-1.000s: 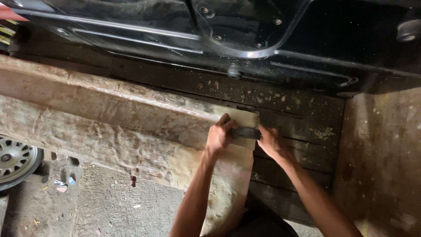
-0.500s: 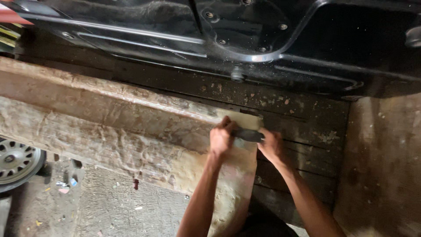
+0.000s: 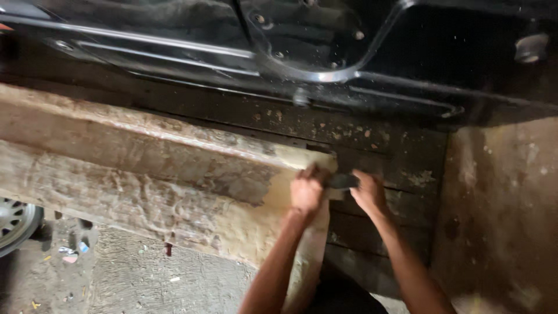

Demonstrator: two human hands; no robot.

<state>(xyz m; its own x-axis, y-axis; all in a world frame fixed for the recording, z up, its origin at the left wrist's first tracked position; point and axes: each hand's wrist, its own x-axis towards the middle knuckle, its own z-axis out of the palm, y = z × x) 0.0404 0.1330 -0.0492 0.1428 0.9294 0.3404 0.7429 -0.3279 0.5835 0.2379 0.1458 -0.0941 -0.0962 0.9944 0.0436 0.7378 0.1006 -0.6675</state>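
Two bare hands meet on one dark flat tool, a scraper-like blade (image 3: 343, 181), at the right end of a filler-coated car sill panel (image 3: 151, 174). Left hand (image 3: 307, 192) is clenched over the tool's left end, knuckles up, pressed on the pale filler. Right hand (image 3: 367, 193) grips the right end, fingers curled over it. Tool's long axis runs left-right, roughly level, spanning the two hands; only the short middle stretch shows, so which end is the working edge I cannot tell. It sits just at the filler's ragged right border, touching or nearly touching the panel.

Surface: sill is long, running left-right and tilted slightly down to the left, covered in rough tan-brown filler with ridged streaks. To the right of the hands lies dark bare ribbed metal (image 3: 378, 139) flecked with pale spots. Above sits a black glossy car door frame (image 3: 325, 70) with bolts and a curved bright edge. Far right is a tan-smeared upright panel (image 3: 500, 197). Lower left shows grey concrete floor (image 3: 145, 279) with litter and part of a wheel (image 3: 14, 224).

Versus half a second ago: hands and tool keep the same grip and the same spot at the filler edge; the view has shifted only slightly, with the door frame sitting a touch differently at top. Both forearms enter from the bottom edge as before.
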